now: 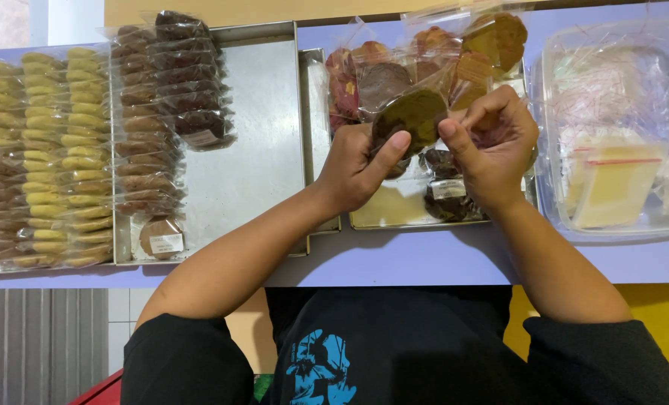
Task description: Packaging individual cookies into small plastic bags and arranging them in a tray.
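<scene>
A dark greenish-brown cookie in a clear wrapper (413,115) is held up between both hands over the right metal tray (383,214). My left hand (357,166) grips its lower left edge, thumb pressed on the front. My right hand (492,142) pinches its right edge with thumb and fingers. Below my hands, dark wrapped cookies with white labels (447,196) lie on that tray. Behind my hands, more wrapped cookies (379,71), reddish, brown and tan, are piled at the tray's far end.
A large metal tray (255,150) on the left carries rows of wrapped brown cookies (150,120). Further left stand rows of wrapped yellow cookies (45,157). At the right a clear plastic container (612,225) holds empty clear bags (612,180). The tabletop (424,259) is lavender.
</scene>
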